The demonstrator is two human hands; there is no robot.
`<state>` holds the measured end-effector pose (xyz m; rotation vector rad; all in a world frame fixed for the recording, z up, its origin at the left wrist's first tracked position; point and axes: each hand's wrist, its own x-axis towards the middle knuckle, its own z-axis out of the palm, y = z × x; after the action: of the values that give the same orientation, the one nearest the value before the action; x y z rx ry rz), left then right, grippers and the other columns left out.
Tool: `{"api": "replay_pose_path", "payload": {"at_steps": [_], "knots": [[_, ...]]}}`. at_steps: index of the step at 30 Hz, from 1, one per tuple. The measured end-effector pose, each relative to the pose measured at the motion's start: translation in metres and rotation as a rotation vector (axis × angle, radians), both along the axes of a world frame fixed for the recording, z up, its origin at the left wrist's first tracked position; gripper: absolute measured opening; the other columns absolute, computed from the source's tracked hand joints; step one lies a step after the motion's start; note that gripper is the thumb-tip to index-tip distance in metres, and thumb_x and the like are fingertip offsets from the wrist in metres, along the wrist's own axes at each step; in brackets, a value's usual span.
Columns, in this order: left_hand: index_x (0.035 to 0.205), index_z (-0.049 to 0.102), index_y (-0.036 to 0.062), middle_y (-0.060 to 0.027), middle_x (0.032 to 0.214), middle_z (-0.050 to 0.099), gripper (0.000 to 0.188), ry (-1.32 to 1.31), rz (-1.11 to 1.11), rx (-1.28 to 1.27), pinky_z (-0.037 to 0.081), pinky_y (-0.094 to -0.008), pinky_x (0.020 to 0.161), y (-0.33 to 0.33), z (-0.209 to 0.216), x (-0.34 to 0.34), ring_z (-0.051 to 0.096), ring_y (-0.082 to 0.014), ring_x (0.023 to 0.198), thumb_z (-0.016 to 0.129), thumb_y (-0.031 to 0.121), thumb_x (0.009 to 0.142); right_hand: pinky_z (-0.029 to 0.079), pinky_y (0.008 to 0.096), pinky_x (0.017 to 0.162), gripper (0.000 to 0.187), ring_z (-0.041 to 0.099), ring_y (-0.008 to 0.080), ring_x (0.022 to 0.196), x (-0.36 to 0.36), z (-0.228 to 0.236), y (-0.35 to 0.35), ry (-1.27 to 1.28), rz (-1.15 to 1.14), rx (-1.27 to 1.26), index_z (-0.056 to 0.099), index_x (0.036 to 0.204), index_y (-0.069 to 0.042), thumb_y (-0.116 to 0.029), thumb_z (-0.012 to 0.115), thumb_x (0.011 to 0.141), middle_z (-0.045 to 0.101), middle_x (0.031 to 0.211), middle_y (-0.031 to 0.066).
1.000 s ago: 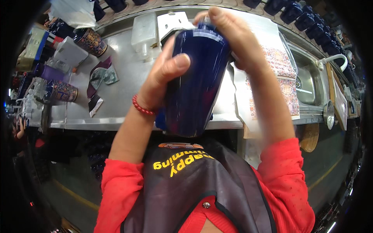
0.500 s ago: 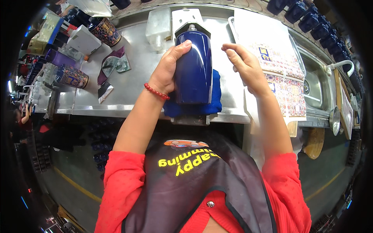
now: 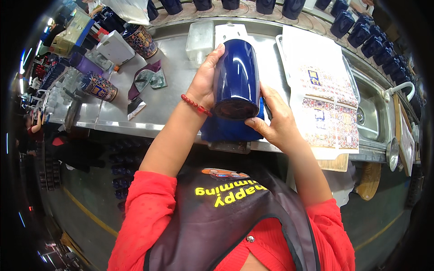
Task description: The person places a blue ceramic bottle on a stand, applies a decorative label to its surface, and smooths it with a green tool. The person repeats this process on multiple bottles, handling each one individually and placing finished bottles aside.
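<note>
A glossy dark blue bottle [image 3: 236,74] is between my two hands, tilted so that its round base faces me; its neck is hidden at the far end. My left hand [image 3: 204,83] grips its left side, thumb along the upper edge. At the lower right, my right hand [image 3: 278,118] has its fingers against the bottle's side and its thumb by the base. A blue cloth [image 3: 230,130] lies beneath the bottle at the counter's front edge. Just beyond stands a white bracket with holes [image 3: 230,30]. Patterned decal sheets [image 3: 330,122] lie right of my right hand.
On the steel counter [image 3: 176,97] are a clear square container [image 3: 200,38], dark cut scraps [image 3: 147,79] and decorated bottles [image 3: 99,86] to the left. A sink [image 3: 368,117] is at the right. Several blue bottles [image 3: 264,5] line the far conveyor.
The bottle has tipped up so its base shows, and the metal fitting behind it is no longer seen. My right hand has come in from the right onto the bottle's lower side.
</note>
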<state>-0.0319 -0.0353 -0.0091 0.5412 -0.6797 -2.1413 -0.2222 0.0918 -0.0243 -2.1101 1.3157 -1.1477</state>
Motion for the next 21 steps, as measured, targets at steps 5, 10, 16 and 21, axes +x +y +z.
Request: {"api": "replay_pose_path", "payload": {"at_steps": [5, 10, 16, 21], "knots": [[0.127, 0.055, 0.0012, -0.0149, 0.108, 0.070, 0.050, 0.004, -0.007, -0.027, 0.064, -0.0377, 0.079, 0.005, 0.000, -0.001, 0.073, -0.0230, 0.092, 0.046, 0.045, 0.105, 0.042, 0.0417, 0.108, 0.080, 0.054, 0.0386, 0.128, 0.006, 0.001, 0.004, -0.026, -0.046, -0.004, 0.040, 0.148, 0.004, -0.026, 0.079, 0.084, 0.054, 0.137, 0.0263], [0.124, 0.058, -0.0001, -0.0134, 0.106, 0.070, 0.048, -0.115, 0.105, -0.117, 0.063, -0.0336, 0.077, 0.018, -0.006, 0.004, 0.073, -0.0208, 0.088, 0.043, 0.043, 0.107, 0.042, 0.0425, 0.109, 0.078, 0.050, 0.0401, 0.131, 0.010, 0.006, 0.005, 0.053, -0.057, -0.087, 0.040, 0.149, 0.003, -0.022, 0.078, 0.085, 0.050, 0.140, 0.0265], [0.122, 0.062, -0.0011, -0.0091, 0.110, 0.069, 0.042, -0.619, 0.357, -0.404, 0.056, -0.0269, 0.081, 0.021, -0.029, 0.015, 0.067, -0.0134, 0.094, 0.044, 0.035, 0.109, 0.044, 0.0423, 0.107, 0.073, 0.051, 0.0418, 0.127, 0.005, 0.000, 0.010, 0.158, -0.009, -0.095, 0.046, 0.144, 0.002, -0.015, 0.079, 0.081, 0.050, 0.139, 0.0260], [0.128, 0.058, -0.0032, -0.0088, 0.116, 0.067, 0.045, -0.677, 0.373, -0.497, 0.050, -0.0268, 0.092, 0.038, -0.053, 0.023, 0.063, -0.0133, 0.103, 0.038, 0.033, 0.111, 0.052, 0.0375, 0.097, 0.038, 0.062, 0.0339, 0.112, -0.093, 0.008, -0.020, 0.349, -0.250, -0.074, 0.063, 0.126, -0.001, 0.000, 0.066, 0.088, 0.063, 0.122, 0.0201]]}}
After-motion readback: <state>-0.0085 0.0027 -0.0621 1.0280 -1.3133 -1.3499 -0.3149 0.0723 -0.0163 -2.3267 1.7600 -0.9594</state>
